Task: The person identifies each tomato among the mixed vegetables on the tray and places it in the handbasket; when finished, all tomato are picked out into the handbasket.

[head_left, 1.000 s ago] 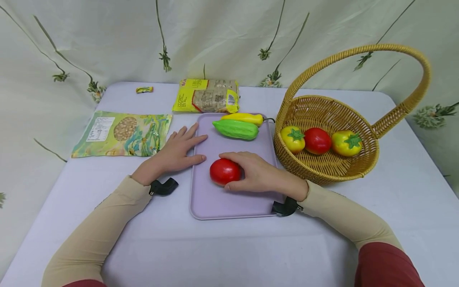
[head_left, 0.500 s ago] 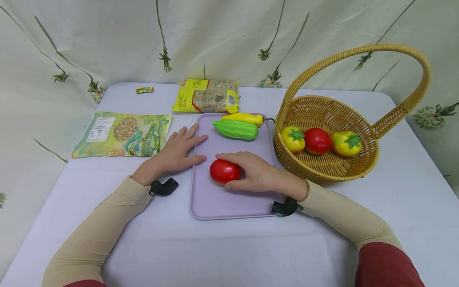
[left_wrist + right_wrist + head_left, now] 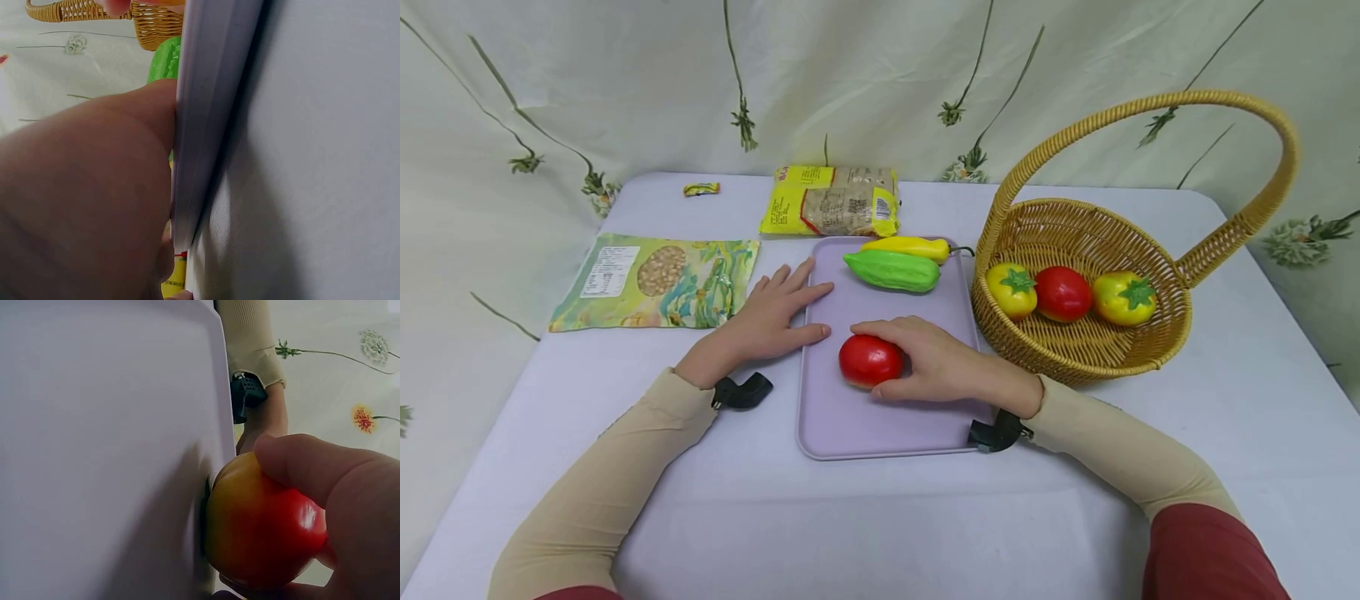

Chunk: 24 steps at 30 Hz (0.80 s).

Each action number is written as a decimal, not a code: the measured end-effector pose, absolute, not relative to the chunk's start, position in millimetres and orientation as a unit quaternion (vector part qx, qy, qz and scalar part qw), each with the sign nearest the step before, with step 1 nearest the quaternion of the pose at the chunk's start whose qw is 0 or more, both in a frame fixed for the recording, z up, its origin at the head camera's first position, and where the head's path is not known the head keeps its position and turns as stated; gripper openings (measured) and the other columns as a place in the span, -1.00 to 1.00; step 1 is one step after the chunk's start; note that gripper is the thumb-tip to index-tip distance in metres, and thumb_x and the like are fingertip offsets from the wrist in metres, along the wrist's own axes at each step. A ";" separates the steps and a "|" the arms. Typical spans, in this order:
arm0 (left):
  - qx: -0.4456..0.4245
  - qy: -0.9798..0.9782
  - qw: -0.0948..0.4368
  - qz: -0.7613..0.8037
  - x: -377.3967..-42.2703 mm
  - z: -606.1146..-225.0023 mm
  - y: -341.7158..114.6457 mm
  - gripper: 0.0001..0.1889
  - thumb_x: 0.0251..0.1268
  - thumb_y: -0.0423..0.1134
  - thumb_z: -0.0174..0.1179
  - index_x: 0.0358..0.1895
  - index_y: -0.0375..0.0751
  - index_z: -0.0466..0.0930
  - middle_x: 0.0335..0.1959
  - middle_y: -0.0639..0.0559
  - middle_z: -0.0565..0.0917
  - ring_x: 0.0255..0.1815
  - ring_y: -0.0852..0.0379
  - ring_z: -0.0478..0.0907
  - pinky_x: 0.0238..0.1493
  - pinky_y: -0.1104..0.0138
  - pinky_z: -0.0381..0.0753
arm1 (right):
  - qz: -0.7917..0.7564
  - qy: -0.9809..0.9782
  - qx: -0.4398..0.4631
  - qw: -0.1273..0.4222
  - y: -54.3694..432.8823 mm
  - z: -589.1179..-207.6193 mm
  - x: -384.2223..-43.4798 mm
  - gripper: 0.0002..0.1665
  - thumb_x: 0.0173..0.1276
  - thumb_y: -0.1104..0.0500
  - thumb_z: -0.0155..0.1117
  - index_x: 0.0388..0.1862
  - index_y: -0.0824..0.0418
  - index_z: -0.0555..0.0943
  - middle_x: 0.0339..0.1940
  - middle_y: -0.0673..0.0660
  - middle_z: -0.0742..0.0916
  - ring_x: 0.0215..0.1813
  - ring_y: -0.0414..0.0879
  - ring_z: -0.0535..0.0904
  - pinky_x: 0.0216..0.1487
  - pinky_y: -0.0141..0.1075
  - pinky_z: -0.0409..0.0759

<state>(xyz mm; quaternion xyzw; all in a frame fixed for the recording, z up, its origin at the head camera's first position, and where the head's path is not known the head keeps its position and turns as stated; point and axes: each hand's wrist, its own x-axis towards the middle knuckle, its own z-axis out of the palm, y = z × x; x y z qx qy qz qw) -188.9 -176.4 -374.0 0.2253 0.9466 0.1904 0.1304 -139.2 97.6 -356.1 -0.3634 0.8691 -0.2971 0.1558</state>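
My right hand (image 3: 936,362) grips a red tomato (image 3: 871,360) on the lilac tray (image 3: 880,429), thumb on the near side and fingers over the far side. In the right wrist view the tomato (image 3: 265,525) turns yellow toward its base, where a bit of green shows against the tray. My left hand (image 3: 771,317) lies with fingers spread at the tray's left edge, thumb and forefinger reaching its rim. A green ridged vegetable (image 3: 892,272) and a yellow pepper (image 3: 913,247) with a dark stem lie side by side at the tray's far end.
A wicker basket (image 3: 1093,354) with a tall handle stands right of the tray, holding two yellow tomatoes and a red one (image 3: 1063,293). A green bag (image 3: 655,279) lies left, a yellow bag (image 3: 833,200) behind the tray. One small wrapped candy (image 3: 702,189) is at the back left.
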 end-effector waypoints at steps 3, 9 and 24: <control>0.226 0.947 0.130 0.190 -189.3 -374.6 -176.4 -0.27 0.43 0.09 0.16 0.59 -0.04 0.23 0.72 -0.22 -0.13 0.68 -0.48 -0.29 0.60 -0.36 -0.32 | -0.304 0.866 -0.368 0.150 98.7 -355.9 -140.4 -0.10 0.22 0.02 0.51 0.52 0.08 0.39 0.31 0.16 0.65 0.33 0.06 0.54 0.31 0.01 0.59; 0.226 0.947 0.130 0.190 -189.6 -373.8 -176.2 -0.27 0.43 0.09 0.16 0.59 -0.05 0.24 0.71 -0.22 -0.13 0.68 -0.48 -0.29 0.60 -0.36 -0.32 | -0.318 0.860 -0.373 0.143 100.6 -353.6 -142.4 -0.11 0.21 0.08 0.51 0.51 0.10 0.39 0.33 0.17 0.63 0.35 0.05 0.55 0.31 -0.02 0.62; 0.223 0.947 0.133 0.191 -188.4 -374.6 -176.3 -0.26 0.42 0.10 0.16 0.59 -0.03 0.23 0.72 -0.21 -0.13 0.68 -0.47 -0.28 0.60 -0.36 -0.32 | -0.324 0.862 -0.367 0.130 101.6 -352.9 -141.9 -0.14 0.16 0.17 0.49 0.48 0.12 0.44 0.32 0.21 0.61 0.33 0.09 0.53 0.28 0.00 0.62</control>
